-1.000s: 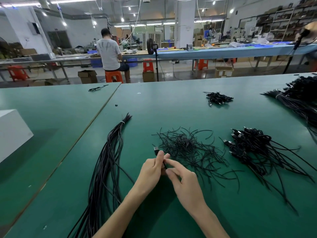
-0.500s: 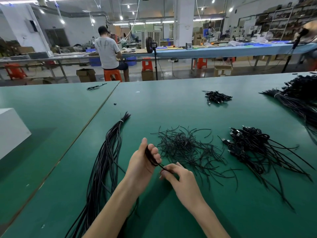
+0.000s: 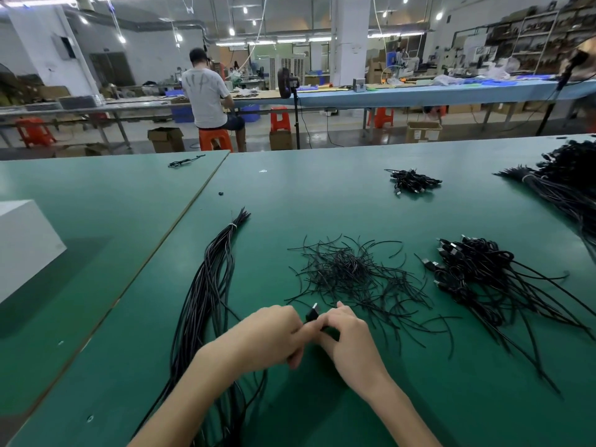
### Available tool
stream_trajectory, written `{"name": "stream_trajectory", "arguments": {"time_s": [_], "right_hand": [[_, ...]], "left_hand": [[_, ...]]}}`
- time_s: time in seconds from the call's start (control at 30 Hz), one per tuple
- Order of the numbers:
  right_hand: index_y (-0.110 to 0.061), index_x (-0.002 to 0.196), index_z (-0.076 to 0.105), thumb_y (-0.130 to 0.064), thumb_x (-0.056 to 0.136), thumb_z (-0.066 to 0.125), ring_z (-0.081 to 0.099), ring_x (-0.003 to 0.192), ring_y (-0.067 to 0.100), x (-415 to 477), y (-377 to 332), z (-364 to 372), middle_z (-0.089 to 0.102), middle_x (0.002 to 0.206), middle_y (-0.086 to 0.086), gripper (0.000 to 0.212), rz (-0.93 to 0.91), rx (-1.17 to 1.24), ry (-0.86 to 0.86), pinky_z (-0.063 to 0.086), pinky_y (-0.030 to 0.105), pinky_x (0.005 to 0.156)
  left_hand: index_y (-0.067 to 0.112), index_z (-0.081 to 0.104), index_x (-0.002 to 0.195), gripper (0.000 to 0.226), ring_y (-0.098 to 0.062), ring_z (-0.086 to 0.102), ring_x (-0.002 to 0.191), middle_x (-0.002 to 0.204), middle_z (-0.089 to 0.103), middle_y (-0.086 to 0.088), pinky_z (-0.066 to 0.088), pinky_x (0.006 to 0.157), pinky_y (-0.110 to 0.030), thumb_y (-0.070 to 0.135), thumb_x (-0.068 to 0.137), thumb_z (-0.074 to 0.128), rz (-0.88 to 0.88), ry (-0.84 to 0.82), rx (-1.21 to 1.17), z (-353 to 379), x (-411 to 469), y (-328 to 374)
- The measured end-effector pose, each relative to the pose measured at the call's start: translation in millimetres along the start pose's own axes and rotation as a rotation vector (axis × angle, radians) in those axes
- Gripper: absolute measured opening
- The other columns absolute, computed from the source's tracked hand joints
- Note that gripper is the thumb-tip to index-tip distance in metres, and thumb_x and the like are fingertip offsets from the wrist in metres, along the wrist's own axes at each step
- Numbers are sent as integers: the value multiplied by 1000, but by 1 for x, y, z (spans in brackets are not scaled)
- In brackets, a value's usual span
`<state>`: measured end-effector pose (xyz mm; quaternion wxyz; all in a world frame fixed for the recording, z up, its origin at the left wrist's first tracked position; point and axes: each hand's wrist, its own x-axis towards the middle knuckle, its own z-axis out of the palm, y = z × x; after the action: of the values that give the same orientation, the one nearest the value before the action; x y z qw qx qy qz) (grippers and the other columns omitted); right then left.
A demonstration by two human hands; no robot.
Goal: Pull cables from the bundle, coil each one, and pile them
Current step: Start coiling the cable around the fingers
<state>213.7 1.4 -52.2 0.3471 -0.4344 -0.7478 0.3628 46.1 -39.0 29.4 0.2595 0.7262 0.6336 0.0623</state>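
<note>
On the green counter [image 3: 322, 195], just left of the pile of coiled cables [image 3: 477, 275]: left hand [image 3: 274, 333] and right hand [image 3: 348, 337], fingers closed on one coiled cable [image 3: 312, 312]; a thick tied bundle [image 3: 206, 291] farther left awaits pulling, so the job looks roughly midway.

A big workshop, lit by strip lights [image 3: 292, 40] under a ceiling of ducts. White pillar [image 3: 350, 37] mid-room. Long blue bench [image 3: 419, 95] across the back, orange stools [image 3: 280, 119] beneath, cardboard boxes [image 3: 166, 139] on grey floor [image 3: 338, 137]. Worker [image 3: 206, 95] seated, back turned, on an orange stool. Fan [image 3: 285, 82] on a stand. Shelves [image 3: 529, 37] far right. Green tabletop [image 3: 96, 221] in front, white box [image 3: 22, 243] at left.
</note>
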Motion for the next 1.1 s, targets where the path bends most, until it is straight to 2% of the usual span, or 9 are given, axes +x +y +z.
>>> {"name": "stream_trajectory", "arguments": {"time_s": [0.17,0.33,0.4,0.5,0.67,0.8,0.9,1.0,1.1], "right_hand": [[-25,105,77,-17,97,70,54,117,3,0,-3,-1,65,95,-23,14,-48,-46,91,38,19,108],[-44,106,66,-17,100,65,62,103,0,-4,-7,-2,64,94,-25,28,-84,19,218,46,12,91],[-47,104,64,-21,102,62,62,102,3,-5,-8,-1,67,89,-20,26,-87,46,197,43,10,88],[-49,104,64,-23,102,62,63,101,4,-6,-10,-1,70,89,-23,26,-91,78,135,44,10,86],[-39,95,71,-22,104,59,64,63,12,-6,-11,-2,73,78,-10,23,-91,161,69,49,18,62],[-28,80,71,-24,105,57,58,48,15,-6,-11,-2,72,69,-4,29,-74,217,38,49,25,56],[-25,79,70,-37,103,58,56,44,14,-5,-11,-4,73,67,-3,29,-35,254,29,49,26,55],[-23,99,64,-53,94,65,53,43,16,-5,-11,-5,75,71,3,30,37,348,10,42,25,52],[-30,117,60,-40,93,73,52,44,18,-3,-10,-5,75,88,3,29,55,377,8,45,28,53]], "left_hand": [[22,64,89,43,-24,56,67,63,41,7,44,60,-38,46,111,35,23,259,495,23,21,-13],[24,69,79,19,-18,62,53,58,58,7,54,52,-30,25,84,87,241,688,520,32,28,-23],[23,69,82,23,-17,64,64,68,64,6,51,59,-32,35,101,65,163,783,299,33,32,-27],[26,49,71,54,-7,53,69,77,58,11,45,71,-32,66,103,31,-3,640,-271,34,40,-23],[11,68,131,57,-6,65,122,126,73,6,47,108,-24,49,108,32,144,517,-1000,33,43,0],[-4,70,115,63,-27,74,101,108,76,-18,60,89,-32,46,110,32,163,431,-1440,31,45,11],[8,66,83,55,-20,60,56,68,59,-4,48,49,-29,54,105,44,72,398,-1639,30,45,15],[17,53,68,50,-11,32,42,58,34,4,34,48,-25,52,104,50,102,347,-1745,32,47,11],[20,44,63,52,-8,22,38,52,27,8,31,48,-25,52,104,49,127,228,-1733,33,46,4]]}}
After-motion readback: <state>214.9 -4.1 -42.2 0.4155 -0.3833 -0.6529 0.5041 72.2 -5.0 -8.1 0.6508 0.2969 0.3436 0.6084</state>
